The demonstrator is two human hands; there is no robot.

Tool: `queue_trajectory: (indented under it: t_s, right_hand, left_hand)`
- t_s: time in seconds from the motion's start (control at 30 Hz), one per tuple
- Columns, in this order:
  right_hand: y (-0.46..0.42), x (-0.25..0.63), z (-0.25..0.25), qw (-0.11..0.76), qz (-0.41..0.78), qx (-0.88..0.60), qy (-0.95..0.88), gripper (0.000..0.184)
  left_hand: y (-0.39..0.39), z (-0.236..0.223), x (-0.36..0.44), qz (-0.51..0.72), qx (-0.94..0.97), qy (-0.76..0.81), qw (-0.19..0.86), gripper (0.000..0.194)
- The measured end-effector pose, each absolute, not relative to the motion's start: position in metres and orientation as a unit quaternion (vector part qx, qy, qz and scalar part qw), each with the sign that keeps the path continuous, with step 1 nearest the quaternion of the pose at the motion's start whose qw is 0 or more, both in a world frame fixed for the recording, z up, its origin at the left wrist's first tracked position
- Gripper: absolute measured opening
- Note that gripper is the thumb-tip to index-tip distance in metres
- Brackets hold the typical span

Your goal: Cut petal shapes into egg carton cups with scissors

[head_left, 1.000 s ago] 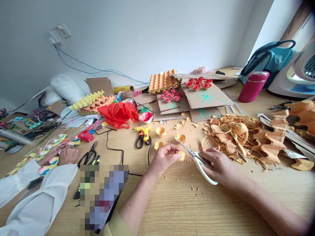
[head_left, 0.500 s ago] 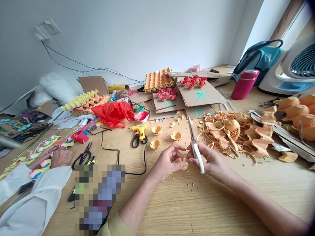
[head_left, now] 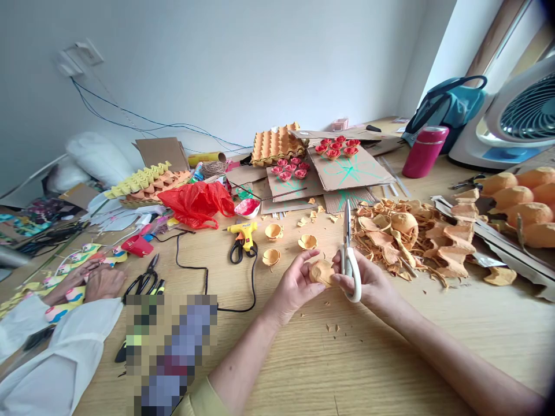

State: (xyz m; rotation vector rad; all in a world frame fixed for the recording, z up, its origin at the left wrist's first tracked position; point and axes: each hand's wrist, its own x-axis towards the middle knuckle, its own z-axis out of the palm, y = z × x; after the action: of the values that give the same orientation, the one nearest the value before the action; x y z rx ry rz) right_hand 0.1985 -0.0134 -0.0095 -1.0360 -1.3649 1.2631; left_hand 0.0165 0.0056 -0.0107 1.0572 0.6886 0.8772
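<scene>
Here, both hands [head_left: 329,280] pinch an egg-carton cup [head_left: 321,271] over the cluttered wooden table [head_left: 390,358].

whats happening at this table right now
A person sits at a cluttered wooden table, with the left hand pinching a small orange egg-carton cup. The right hand grips white-handled scissors, blades pointing up and closed. Three cut cups lie just beyond, beside a yellow glue gun. A heap of carton scraps sits to the right. Another person's hands rest at the left.
</scene>
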Motion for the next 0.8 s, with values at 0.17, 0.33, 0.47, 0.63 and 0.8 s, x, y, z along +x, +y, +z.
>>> queue_trajectory:
  t_s: [0.17, 0.33, 0.47, 0.63, 0.8]
  right_hand:
    - [-0.017, 0.196, -0.017, 0.491, 0.461, -0.428, -0.603, 0.033]
    - [-0.020, 0.195, -0.008, 0.468, 0.402, -0.433, -0.657, 0.024]
    - [-0.023, 0.196, -0.006, 0.418, 0.397, -0.449, -0.683, 0.025]
    - [-0.024, 0.196, -0.011, 0.357, 0.456, -0.448, -0.681, 0.025]
    - [-0.022, 0.196, -0.012, 0.323, 0.463, -0.445, -0.695, 0.030]
  left_hand:
    - [0.004, -0.013, 0.020, 0.425, 0.426, 0.295, 0.742, 0.064]
    - [0.003, -0.014, 0.022, 0.472, 0.407, 0.310, 0.718, 0.059]
    - [0.005, -0.009, 0.019, 0.517, 0.380, 0.332, 0.691, 0.056]
    - [0.008, -0.004, 0.015, 0.562, 0.346, 0.339, 0.670, 0.050]
    - [0.011, -0.006, 0.011, 0.581, 0.337, 0.321, 0.668, 0.049]
